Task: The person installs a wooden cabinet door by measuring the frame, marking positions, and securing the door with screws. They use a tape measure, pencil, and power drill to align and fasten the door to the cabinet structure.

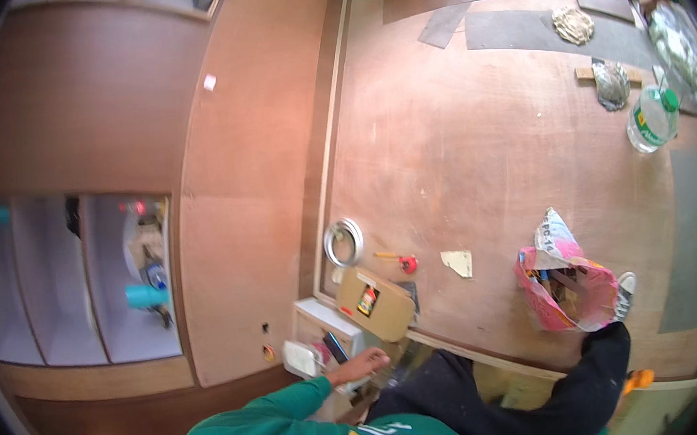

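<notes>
From the head view, the left hand (364,364) reaches into the small white box (320,332) at the floor's near-left corner beside the cardboard carton (379,303), and should feel slowly since whether its fingers are closed I cannot tell; the right hand is hidden.

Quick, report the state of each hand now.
Left hand: reaching into the small white box; whether it grips anything cannot be told.
Right hand: not in view.
</notes>
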A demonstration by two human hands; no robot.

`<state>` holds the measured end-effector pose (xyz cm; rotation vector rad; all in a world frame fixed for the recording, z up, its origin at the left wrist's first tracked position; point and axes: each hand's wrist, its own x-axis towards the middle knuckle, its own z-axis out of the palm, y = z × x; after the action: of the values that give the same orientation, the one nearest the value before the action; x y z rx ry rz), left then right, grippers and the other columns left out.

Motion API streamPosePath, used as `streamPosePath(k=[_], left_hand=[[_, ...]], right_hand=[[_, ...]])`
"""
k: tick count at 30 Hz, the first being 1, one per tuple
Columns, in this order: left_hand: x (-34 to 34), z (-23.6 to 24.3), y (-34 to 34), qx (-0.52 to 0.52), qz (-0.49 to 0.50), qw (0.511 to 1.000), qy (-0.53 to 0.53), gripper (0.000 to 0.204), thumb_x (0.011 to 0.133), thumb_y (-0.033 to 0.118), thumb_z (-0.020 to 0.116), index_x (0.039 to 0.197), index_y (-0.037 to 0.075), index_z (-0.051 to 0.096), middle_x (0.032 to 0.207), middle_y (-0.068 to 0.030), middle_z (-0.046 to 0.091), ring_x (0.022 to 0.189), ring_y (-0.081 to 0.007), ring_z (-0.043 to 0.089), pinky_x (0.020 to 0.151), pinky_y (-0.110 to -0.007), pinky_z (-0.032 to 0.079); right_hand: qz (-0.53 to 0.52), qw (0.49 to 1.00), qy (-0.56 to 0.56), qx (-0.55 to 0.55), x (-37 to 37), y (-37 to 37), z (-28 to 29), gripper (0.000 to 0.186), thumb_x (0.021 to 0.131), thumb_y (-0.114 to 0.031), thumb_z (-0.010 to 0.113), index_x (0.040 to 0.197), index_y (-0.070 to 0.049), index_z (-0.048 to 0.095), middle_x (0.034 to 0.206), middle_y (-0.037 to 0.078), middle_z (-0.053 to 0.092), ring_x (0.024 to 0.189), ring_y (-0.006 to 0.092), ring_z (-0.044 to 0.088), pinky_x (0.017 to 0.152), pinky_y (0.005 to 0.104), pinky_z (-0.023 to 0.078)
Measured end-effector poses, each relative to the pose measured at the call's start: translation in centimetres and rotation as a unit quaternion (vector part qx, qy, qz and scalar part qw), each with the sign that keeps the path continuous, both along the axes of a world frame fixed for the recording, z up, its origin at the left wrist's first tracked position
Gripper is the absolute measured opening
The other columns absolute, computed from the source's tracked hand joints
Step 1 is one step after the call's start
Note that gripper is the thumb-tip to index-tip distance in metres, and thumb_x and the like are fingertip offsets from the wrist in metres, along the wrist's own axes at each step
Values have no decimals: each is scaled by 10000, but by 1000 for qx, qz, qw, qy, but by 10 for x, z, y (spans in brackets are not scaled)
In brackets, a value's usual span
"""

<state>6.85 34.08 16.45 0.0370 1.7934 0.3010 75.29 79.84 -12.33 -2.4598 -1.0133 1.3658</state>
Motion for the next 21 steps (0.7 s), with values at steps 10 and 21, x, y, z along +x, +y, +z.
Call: streamPosePath(k=[10, 21], left_hand=[[-27, 19, -219, 90, 105, 988, 71, 378, 990, 379, 707, 1114, 28, 640, 958, -70, 692, 871, -162, 667, 776, -335, 552], [-85, 2, -287, 230, 7, 962, 145, 513, 970, 525, 660, 1185, 60, 662, 1167, -131, 685, 1095, -258, 647, 929, -400, 515]], right_hand=[[-139, 931, 133, 310, -145, -132, 276, 386, 996, -220, 686, 1322, -31, 604, 1011, 60, 657, 878, 156, 634, 822, 297, 536], [262, 836, 199, 440, -451, -114, 564, 324, 954, -210, 694, 1196, -16, 599, 914, 65, 642, 845, 182, 641, 770, 334, 536]])
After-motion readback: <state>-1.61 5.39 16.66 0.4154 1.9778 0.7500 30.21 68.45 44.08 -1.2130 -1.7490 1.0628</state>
